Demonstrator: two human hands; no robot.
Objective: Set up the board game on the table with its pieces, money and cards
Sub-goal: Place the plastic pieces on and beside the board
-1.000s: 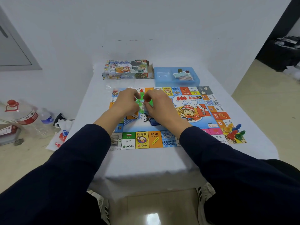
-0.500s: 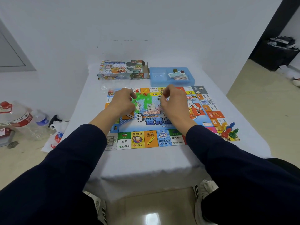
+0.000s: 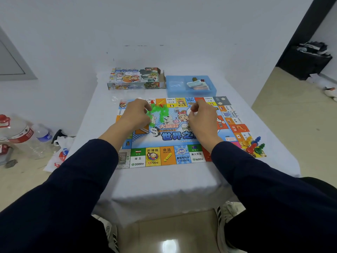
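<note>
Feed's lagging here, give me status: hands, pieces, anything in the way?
Left hand on green pieces, grip unclear. Right hand pinching something small. Board laid flat; pawns at its right corner. Nothing blocking.

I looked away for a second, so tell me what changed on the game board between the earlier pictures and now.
The hands parted: the right hand moved right, off the green plastic pieces, uncovering them and a white die. The left hand stayed beside the pieces. The board, pawns, blue tray and game box look unmoved.
</note>
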